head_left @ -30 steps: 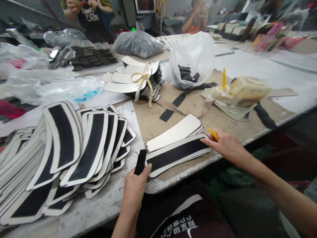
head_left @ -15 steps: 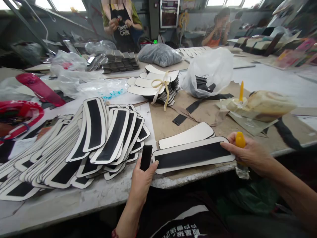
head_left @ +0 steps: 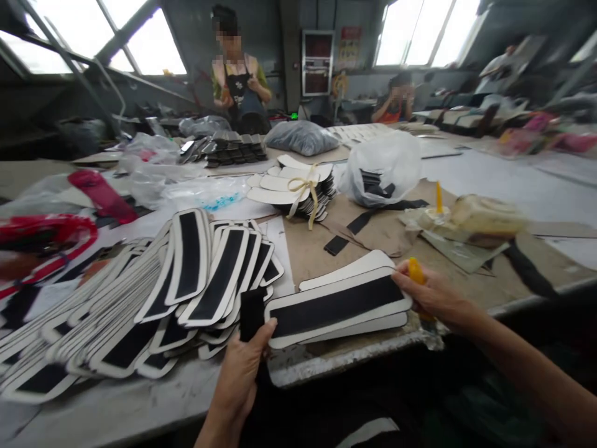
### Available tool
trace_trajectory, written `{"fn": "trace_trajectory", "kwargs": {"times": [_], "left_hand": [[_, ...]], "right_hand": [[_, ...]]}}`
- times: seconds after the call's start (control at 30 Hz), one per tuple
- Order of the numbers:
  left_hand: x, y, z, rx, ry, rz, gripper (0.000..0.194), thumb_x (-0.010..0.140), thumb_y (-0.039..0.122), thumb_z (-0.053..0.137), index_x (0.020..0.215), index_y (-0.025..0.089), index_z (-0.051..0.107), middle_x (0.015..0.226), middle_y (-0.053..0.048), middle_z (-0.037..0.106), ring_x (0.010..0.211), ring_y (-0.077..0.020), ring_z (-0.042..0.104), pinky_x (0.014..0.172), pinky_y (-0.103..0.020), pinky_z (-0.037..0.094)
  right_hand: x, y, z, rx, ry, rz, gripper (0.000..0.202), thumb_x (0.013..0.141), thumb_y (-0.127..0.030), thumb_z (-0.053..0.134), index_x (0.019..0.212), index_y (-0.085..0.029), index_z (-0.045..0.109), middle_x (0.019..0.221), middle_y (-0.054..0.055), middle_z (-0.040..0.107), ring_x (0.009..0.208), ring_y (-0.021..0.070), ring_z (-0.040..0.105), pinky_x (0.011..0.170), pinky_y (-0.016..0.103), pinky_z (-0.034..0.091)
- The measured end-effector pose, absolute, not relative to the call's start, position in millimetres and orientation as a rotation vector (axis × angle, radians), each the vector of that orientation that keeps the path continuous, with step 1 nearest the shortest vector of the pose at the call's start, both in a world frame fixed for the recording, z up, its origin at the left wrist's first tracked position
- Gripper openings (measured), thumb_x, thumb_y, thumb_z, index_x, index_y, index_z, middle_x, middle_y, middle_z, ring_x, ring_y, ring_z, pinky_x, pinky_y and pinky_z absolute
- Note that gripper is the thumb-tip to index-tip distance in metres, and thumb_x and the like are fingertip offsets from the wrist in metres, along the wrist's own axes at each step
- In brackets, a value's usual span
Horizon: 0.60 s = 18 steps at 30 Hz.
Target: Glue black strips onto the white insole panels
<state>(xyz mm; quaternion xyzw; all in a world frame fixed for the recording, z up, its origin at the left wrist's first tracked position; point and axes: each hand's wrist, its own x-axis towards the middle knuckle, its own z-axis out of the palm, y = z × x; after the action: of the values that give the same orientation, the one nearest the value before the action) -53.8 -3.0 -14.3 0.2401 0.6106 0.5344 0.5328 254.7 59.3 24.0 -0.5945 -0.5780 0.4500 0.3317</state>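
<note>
Nearest the camera, at the front edge of the surface (head_left: 140, 404), the left hand (head_left: 240, 379) pinches a small black strip (head_left: 252, 314) upright between thumb and fingers, just beside the left end of a long cream panel (head_left: 338, 305) with a black band down its middle. At the panel's other end, the right hand (head_left: 431, 295) grips its right tip while also clenching a yellow tool (head_left: 415, 272) in the same grasp. That panel lies on top of a few plain cream panels (head_left: 345, 274), stacked on brown paper (head_left: 308, 249). Left of these, a large fanned heap of banded panels (head_left: 186, 280) spreads across the surface. Farther back sit a tied bundle of cream pieces (head_left: 291, 186), a white plastic bag (head_left: 382, 165) holding black strips, and a lumpy glue pot (head_left: 485, 218) with a yellow stick in it. Beyond, a grey bag (head_left: 301, 137) lies near a standing person in an apron (head_left: 237, 87).
</note>
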Motion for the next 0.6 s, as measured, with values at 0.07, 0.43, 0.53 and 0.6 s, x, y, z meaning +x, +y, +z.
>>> {"fn": "trace_trajectory", "kwargs": {"times": [0.07,0.43,0.53,0.6], "left_hand": [[-57,-2,-18,0.528,1.516,1.252,0.039,0.058,0.039,0.077,0.084,0.014,0.062,0.064,0.002,0.059,0.052,-0.0108,0.051,0.05,-0.024,0.042],[-52,-2,-5,0.491,1.506,1.332,0.036,0.058,0.036,0.079,0.08,0.014,0.06,0.066,0.002,0.059,0.048,-0.0106,0.051,0.042,-0.023,0.043],[-49,-6,7,0.429,1.374,1.385,0.032,0.058,0.031,0.079,0.076,0.014,0.06,0.064,0.002,0.058,0.048,-0.0099,0.05,0.041,-0.022,0.042],[-46,-8,13,0.344,1.284,1.423,0.029,0.057,0.028,0.079,0.076,0.015,0.06,0.061,0.003,0.056,0.046,-0.0088,0.049,0.04,-0.02,0.04]], "right_hand": [[247,63,22,-1.537,-1.495,1.218,0.044,0.074,-0.063,0.055,0.074,-0.02,0.047,0.051,-0.008,0.038,0.04,0.0075,0.035,0.037,0.019,0.028],[238,58,30,-1.503,-1.302,1.45,0.045,0.065,-0.053,0.071,0.061,-0.018,0.044,0.049,-0.008,0.038,0.041,0.0045,0.033,0.036,0.016,0.025],[238,52,27,-1.333,-1.06,1.62,0.045,0.065,-0.049,0.075,0.064,-0.018,0.043,0.052,-0.008,0.036,0.041,0.0026,0.027,0.035,0.014,0.022],[237,49,25,-1.249,-0.898,1.699,0.046,0.063,-0.046,0.078,0.065,-0.019,0.041,0.053,-0.009,0.034,0.041,0.0019,0.022,0.035,0.013,0.019]]}}
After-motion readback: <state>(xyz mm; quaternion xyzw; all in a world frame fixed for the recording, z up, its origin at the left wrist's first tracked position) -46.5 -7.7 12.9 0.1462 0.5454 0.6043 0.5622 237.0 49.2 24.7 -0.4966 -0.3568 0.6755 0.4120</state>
